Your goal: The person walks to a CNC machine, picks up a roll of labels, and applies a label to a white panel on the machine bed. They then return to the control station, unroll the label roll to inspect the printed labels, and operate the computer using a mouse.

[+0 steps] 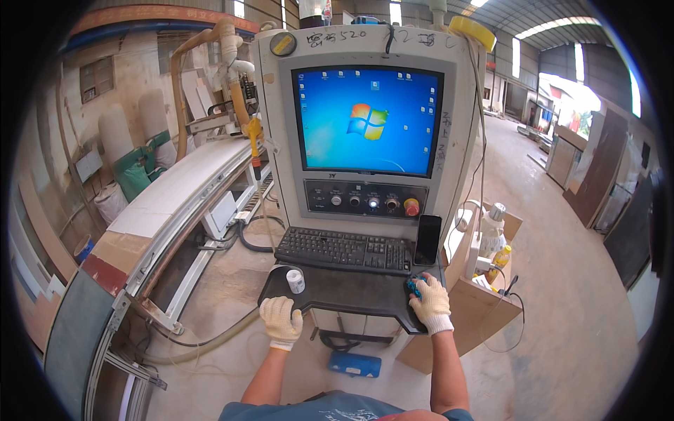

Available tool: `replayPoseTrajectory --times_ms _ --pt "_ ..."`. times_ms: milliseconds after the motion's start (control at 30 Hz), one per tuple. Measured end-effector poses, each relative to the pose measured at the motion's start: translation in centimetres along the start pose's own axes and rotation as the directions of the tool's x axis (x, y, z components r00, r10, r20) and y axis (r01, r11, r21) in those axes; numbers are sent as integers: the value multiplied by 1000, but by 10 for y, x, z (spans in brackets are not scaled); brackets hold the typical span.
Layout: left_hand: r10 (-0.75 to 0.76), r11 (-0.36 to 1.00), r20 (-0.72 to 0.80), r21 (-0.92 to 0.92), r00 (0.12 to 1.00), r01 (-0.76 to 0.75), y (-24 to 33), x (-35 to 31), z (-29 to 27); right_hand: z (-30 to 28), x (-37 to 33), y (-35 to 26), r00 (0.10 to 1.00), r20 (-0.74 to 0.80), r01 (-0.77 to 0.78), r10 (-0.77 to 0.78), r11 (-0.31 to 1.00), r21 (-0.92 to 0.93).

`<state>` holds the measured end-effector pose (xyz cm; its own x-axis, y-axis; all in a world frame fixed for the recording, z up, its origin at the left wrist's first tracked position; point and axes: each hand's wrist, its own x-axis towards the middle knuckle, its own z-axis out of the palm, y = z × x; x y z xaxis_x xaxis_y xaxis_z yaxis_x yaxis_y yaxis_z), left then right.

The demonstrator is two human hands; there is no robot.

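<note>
My right hand (432,306), in a cream knitted work glove, lies over a blue and black computer mouse (414,284) at the right end of the black shelf (354,290). The palm hides much of the mouse. At the shelf's left front corner is my left hand (279,321), gloved the same way, thumb apart from the fingers and nothing seen in it. Just beyond it stands a small white roll (295,281). A black keyboard (342,250) runs along the back of the shelf, with a dark phone (427,240) propped upright at its right end.
Above the keyboard, a grey control cabinet carries a lit monitor (367,121) and a row of knobs with a red stop button (411,206). A long machine bed (165,186) extends on the left. At right, a wooden stand (463,316) holds bottles and cables. A blue case (355,364) lies below.
</note>
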<state>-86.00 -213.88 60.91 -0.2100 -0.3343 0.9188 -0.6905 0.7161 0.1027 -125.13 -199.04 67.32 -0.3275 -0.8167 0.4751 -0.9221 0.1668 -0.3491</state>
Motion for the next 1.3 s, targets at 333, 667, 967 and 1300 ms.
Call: replayPoseTrajectory --times_ms 333,667,967,1300 --pt "-9 1000 -24 -26 1000 8 -1 2 -3 -1 2 -1 999 33 -4 4 1000 -9" --pt "24 1000 -6 -6 1000 -24 -7 -3 -1 -4 -1 -3 999 27 21 -22 999 50" --pt "37 999 2 7 999 -37 -9 -3 -1 -2 -1 1 998 50 19 -22 998 59" --pt "51 999 -14 8 999 -51 -8 -2 -3 -3 -1 -1 998 67 14 -18 998 65"
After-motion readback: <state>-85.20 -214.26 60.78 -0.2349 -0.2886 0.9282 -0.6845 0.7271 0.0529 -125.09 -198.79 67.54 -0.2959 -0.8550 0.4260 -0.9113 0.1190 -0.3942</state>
